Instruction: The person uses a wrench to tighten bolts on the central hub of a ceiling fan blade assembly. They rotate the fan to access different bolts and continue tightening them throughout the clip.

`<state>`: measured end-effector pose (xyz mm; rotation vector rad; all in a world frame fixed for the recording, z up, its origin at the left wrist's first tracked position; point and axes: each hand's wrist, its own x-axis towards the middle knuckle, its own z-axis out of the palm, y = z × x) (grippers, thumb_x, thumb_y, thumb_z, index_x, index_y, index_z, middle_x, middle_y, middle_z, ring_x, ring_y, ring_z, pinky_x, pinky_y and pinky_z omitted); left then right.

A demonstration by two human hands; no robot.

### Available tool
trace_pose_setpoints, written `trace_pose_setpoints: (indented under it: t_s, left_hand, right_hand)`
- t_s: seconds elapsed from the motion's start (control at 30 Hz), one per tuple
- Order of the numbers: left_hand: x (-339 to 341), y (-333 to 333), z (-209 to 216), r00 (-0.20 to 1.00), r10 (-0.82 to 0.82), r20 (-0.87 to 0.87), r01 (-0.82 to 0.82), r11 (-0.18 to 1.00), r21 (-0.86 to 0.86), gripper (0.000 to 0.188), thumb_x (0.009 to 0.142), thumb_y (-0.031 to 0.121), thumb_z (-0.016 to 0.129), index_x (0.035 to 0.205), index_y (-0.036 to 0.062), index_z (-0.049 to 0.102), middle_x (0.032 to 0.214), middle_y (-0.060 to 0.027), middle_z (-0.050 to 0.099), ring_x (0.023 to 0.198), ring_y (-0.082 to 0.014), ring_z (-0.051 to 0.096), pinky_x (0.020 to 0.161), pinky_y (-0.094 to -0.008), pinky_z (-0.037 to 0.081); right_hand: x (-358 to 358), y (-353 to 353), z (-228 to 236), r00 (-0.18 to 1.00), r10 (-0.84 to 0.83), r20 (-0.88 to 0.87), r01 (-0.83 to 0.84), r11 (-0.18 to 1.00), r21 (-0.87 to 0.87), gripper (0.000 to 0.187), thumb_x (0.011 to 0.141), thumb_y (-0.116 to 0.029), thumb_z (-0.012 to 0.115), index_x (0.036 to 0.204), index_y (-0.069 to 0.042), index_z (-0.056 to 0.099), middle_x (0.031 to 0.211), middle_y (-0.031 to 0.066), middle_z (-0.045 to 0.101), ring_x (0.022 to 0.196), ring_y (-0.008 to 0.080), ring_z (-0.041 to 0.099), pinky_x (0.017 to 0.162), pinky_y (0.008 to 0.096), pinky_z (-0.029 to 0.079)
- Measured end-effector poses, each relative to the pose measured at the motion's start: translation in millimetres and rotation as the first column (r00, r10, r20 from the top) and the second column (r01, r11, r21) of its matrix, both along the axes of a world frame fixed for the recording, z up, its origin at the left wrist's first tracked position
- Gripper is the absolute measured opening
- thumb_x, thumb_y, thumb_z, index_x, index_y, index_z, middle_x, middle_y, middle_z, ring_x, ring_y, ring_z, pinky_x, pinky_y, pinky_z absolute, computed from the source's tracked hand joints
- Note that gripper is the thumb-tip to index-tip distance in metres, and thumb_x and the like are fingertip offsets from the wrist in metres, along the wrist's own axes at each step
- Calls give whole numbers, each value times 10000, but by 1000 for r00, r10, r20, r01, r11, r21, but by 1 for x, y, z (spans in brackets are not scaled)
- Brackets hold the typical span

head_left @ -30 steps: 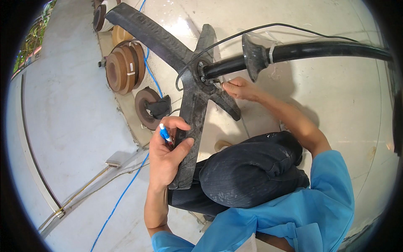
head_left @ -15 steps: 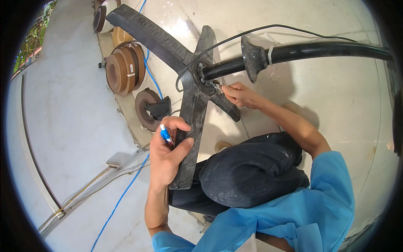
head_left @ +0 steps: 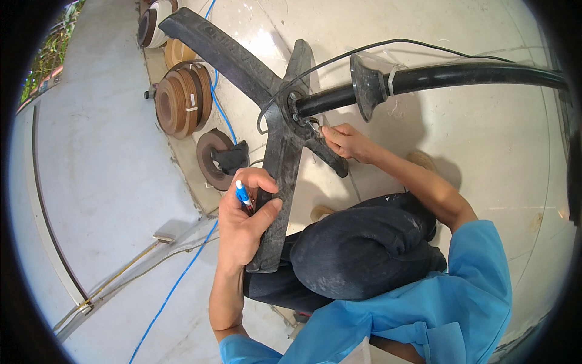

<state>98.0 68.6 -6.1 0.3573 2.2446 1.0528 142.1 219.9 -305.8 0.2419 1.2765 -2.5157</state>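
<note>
A black cross-shaped stand base [head_left: 282, 161] lies tipped on its side, its legs spread. From its hub a black pole [head_left: 461, 76] runs right, carrying a flared black cover [head_left: 367, 88] slid away from the joint. My left hand [head_left: 239, 224] is closed round the near leg, thumb on top. A slim blue-and-white pen-like thing [head_left: 243, 193] sticks up between its fingers; its lower end is hidden. At the hub, where bolts show by the pole's foot, my right hand [head_left: 350, 144] pinches a small metal tool [head_left: 314, 124]. The tool's exact kind is unclear.
Rolls of brown and tan edge banding [head_left: 177, 103] stand at the left, with a darker roll [head_left: 209, 159] beside a black cloth-like piece. A black cable [head_left: 388, 41] loops over the base. Blue tubing [head_left: 176, 285] crosses the floor. My bent knee [head_left: 357, 249] is close by the base.
Both hands keep their grips. The base and surroundings appear shifted very slightly right and down in view; the right hand has hardly moved at the hub.
</note>
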Motion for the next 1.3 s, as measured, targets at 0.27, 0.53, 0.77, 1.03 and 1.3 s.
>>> trace_pose_setpoints:
  t_s: [0.27,0.53,0.77,1.03,1.3]
  left_hand:
    - [0,-4,0,999,6,41,-6,1000,-1,327,798,-90,684,1079,56,603,1120,-44,525,1046,-156,506,959,-290,381]
    - [-1,-6,-1,977,103,188,-101,995,-22,396,818,-89,665,1171,56,558,1205,-93,459,1112,-215,500,979,-315,400]
    - [-2,-11,-10,999,-32,-1,32,990,-134,458,864,-40,686,1250,79,470,1154,-52,455,911,-89,479,737,-246,453]
    - [1,-6,-7,953,204,225,-190,978,-83,537,837,54,724,1284,7,431,1226,-112,422,1012,-198,488,831,-329,458]
    - [-5,-1,-2,954,159,256,-116,977,-177,565,863,38,715,1325,12,391,1211,-142,501,992,-186,566,844,-329,496]
  right_hand:
    - [38,34,20,998,58,35,-67,916,395,521,1055,-479,514,800,-32,600,644,19,537,580,144,500,558,333,387]
    - [41,35,122,995,16,-103,71,616,785,286,1050,-272,533,1071,12,564,721,241,633,685,467,623,630,530,475]
    - [23,12,155,983,-29,181,-142,501,853,286,1047,-250,525,947,13,575,676,262,625,675,498,626,621,588,480]
    - [3,-9,187,955,-195,222,-94,510,855,322,1050,-283,516,910,-5,598,724,266,636,699,504,619,648,588,473]
    - [-15,-8,206,906,-157,393,-284,462,840,311,1009,-258,552,907,12,668,774,254,693,772,440,703,696,534,560]
